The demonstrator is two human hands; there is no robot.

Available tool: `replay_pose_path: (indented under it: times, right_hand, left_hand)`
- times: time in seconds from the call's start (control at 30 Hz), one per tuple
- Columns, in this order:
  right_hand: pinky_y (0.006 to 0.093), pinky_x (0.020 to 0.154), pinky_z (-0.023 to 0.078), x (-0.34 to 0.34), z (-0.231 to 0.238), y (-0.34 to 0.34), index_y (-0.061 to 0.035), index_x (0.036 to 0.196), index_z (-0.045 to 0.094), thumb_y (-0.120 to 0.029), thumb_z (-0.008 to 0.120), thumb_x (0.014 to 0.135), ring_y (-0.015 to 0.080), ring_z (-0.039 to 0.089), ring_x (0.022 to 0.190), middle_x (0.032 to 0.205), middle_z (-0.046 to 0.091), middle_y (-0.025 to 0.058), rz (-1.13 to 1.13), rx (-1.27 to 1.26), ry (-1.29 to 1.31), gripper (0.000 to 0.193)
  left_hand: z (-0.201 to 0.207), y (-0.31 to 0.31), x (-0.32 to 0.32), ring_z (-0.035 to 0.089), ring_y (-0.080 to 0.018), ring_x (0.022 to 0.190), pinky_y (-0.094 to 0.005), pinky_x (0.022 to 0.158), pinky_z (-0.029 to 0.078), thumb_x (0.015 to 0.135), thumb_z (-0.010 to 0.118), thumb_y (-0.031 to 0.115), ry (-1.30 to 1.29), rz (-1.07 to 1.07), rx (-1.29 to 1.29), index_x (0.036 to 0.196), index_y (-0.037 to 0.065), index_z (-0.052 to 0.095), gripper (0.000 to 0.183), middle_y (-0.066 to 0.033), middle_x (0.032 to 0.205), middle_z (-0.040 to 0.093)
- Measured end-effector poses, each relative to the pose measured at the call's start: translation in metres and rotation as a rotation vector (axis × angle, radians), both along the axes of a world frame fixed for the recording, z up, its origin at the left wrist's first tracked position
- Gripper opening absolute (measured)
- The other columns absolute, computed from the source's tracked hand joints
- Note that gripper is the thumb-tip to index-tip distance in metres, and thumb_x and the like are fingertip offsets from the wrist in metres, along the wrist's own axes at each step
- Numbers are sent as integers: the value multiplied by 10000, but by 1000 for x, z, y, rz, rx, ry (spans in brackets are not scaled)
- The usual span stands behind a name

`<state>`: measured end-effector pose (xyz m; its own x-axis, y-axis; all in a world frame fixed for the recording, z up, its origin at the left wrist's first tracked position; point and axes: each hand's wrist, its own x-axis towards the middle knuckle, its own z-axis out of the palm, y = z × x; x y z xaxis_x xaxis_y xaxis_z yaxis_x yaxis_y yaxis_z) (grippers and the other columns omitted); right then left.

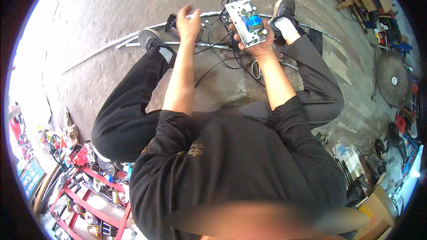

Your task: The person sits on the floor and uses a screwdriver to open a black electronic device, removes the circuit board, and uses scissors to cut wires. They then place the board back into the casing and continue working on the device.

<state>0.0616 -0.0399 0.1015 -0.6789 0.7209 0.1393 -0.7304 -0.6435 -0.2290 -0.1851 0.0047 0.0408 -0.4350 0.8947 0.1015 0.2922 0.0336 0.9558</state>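
My right hand is closed around a pale, flat circuit board, held tilted up above the floor between my feet. On the board sits a blue wound part like a transformer, with small components around it. My left hand is raised to the left of the board, with its fingers apart and nothing seen in them. Beneath and beside it lies a dark, box-like thing, partly covered by the hand. Black cables run tangled on the floor under the board, near a dark object mostly hidden by my right hand.
Long thin metal strips lie across the concrete floor past my shoes. A round fan stands at the right. Behind me at the lower left is a red rack with tools, and at the lower right a cardboard box.
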Motion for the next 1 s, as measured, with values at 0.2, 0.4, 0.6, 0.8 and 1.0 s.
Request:
replay_pose_path:
  times: [0.2,0.4,0.6,0.8,1.0]
  right_hand:
    - [484,657,632,5,1,-4,25,1525,249,-559,593,905,471,651,1061,1367,465,381,-45,-10,30,918]
    - [480,541,621,12,-3,-9,32,1529,219,-559,528,933,509,686,926,1331,424,473,-13,-22,70,894]
    - [431,487,616,21,-1,-12,59,1505,272,-601,562,871,485,708,822,1260,466,496,8,-5,-107,960]
    - [406,445,595,24,-4,-13,72,1496,282,-621,550,857,462,716,758,1223,497,492,51,3,-163,980]
    - [390,444,580,2,-6,-20,67,1472,335,-634,474,903,435,718,817,1248,533,433,-59,-108,18,913]
  left_hand:
    - [55,-14,48,680,-197,951,-317,867,530,988,579,152,-838,-440,-171,1162,-38,653,268,-139,1044,716]
    - [72,-25,62,619,-162,1076,-290,970,451,977,555,139,-922,-584,-203,1216,-3,652,295,-80,1133,691]
    - [74,-21,38,602,-112,907,-274,858,468,931,635,125,-798,-799,-286,1145,9,686,248,-22,1001,688]
    - [75,-16,19,543,-59,750,-217,684,436,904,687,127,-407,-882,-303,1073,35,725,196,21,883,672]
    - [81,-24,36,536,-69,707,-222,625,425,893,700,123,-822,-789,-259,1034,3,714,186,0,847,672]
